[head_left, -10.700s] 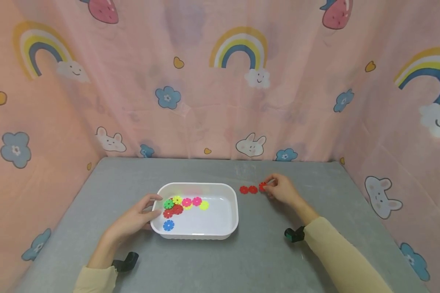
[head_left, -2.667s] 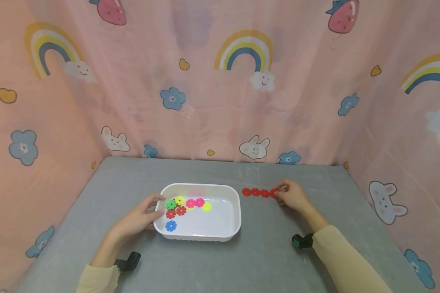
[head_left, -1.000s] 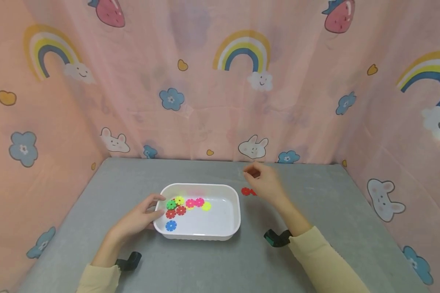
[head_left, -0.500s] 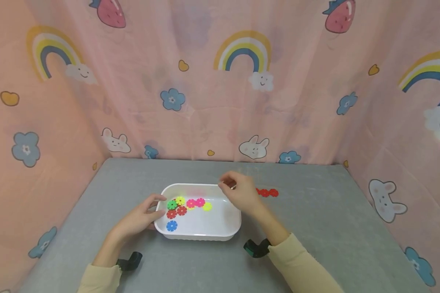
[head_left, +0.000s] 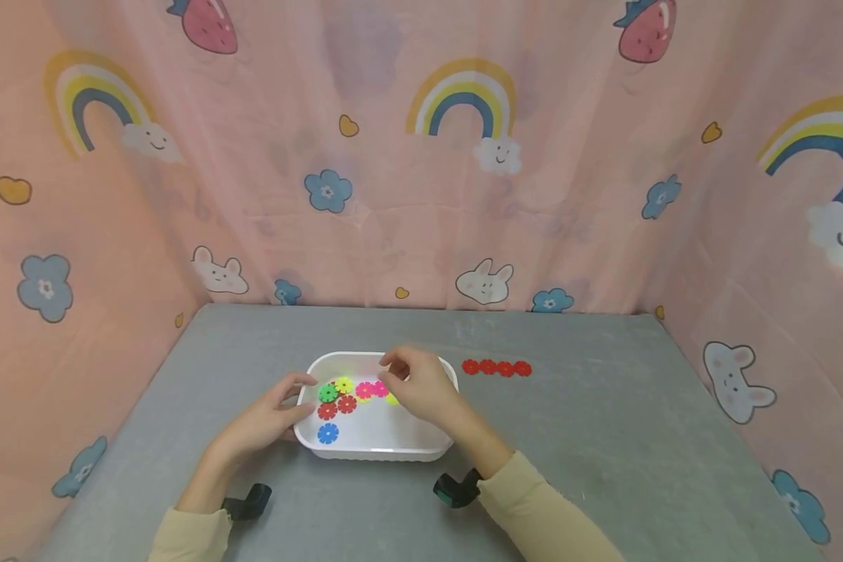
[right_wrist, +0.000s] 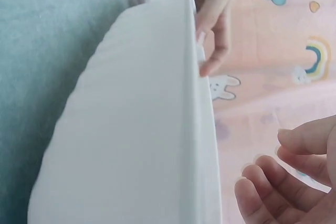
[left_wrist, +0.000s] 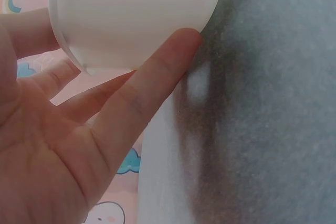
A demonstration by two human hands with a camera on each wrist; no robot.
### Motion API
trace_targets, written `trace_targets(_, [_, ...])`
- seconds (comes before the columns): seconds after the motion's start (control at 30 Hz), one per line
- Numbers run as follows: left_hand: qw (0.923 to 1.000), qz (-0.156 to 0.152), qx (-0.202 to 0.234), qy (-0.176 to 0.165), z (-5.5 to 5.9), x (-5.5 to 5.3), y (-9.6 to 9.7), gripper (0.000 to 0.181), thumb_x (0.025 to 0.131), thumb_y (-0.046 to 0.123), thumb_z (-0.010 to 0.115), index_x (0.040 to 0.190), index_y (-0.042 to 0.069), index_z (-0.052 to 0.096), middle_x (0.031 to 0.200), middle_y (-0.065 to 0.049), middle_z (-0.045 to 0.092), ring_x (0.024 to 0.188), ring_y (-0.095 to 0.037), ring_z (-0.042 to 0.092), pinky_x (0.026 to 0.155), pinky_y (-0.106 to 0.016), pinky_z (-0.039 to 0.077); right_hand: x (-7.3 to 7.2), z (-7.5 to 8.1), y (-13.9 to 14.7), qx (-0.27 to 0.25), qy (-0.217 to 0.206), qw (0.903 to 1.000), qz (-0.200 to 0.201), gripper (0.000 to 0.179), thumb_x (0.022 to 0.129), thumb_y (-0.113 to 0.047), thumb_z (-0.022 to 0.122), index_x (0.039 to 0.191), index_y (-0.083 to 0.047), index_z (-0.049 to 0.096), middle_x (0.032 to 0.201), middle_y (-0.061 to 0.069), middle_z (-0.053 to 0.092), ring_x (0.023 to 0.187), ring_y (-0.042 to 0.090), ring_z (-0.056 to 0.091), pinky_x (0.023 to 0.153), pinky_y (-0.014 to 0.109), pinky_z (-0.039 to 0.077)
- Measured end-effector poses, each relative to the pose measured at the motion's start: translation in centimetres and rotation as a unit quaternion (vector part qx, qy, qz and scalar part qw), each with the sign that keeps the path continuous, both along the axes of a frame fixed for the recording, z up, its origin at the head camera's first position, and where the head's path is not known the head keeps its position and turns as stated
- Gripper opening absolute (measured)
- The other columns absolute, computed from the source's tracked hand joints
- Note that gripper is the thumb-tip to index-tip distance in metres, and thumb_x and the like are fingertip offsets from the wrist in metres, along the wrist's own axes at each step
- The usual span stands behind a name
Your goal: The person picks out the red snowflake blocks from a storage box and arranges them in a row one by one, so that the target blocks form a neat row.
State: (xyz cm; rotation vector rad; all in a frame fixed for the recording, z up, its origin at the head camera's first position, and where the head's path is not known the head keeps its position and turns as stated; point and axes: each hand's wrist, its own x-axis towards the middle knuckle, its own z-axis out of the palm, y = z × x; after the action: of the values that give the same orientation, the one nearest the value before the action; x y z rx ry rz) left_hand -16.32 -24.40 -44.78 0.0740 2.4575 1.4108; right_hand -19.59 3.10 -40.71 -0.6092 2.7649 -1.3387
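Observation:
My left hand (head_left: 270,414) grips the left end of a white plastic tray (head_left: 386,450), thumb and fingers on either side of its rim. In the left wrist view, fingers (left_wrist: 181,51) lie against the outer wall. Inside the tray are notched plastic discs: a green disc (head_left: 328,393), a blue disc (head_left: 328,433), red discs (head_left: 347,404), pink discs (head_left: 364,389) and yellow discs (head_left: 343,385). Over the tray's right half hovers my right hand (head_left: 421,390), fingers loosely curled, nothing between them in the right wrist view. It partly hides a yellow disc.
Right of the tray, several red discs (head_left: 496,368) lie in a row on the grey table (head_left: 604,421). A pink patterned curtain (head_left: 393,234) closes off the back and both sides. A black wrist camera (head_left: 457,490) sits on each wrist.
The red row has grown by one disc since the oldest frame. My right hand has let go there and moved left over the tray. The left hand keeps its grip.

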Motion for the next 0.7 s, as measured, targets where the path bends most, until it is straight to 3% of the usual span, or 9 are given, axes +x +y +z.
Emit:
trace_targets(0.47, [0.9999, 0.004, 0.003, -0.010, 0.1, 0.1, -0.1, 0.052, 0.102, 0.031, 0.063, 0.147, 0.016, 0.041, 0.160, -0.027, 0.027, 0.137, -0.049, 0.044, 0.091, -0.046, 0.058, -0.2, -1.4, -3.4, 0.005, -0.011, 0.9993, 0.037, 0.023, 0.096, -0.020, 0.071, 0.116, -0.008, 0.070, 0.086, -0.004, 0.060, 0.080, 0.014, 0.056, 0.069, 0.023, 0.051])
trace_targets(0.7, [0.9999, 0.002, 0.005, -0.013, 0.2, -0.1, 0.0, 0.051, 0.102, 0.030, 0.062, 0.146, 0.015, 0.042, 0.160, -0.028, 0.027, 0.139, -0.051, 0.040, 0.090, -0.046, 0.058, -0.5, -2.0, -4.3, 0.024, -0.046, 0.9981, 0.032, 0.023, 0.094, -0.018, 0.073, 0.115, -0.010, 0.069, 0.087, -0.003, 0.059, 0.080, 0.014, 0.056, 0.065, 0.022, 0.051])
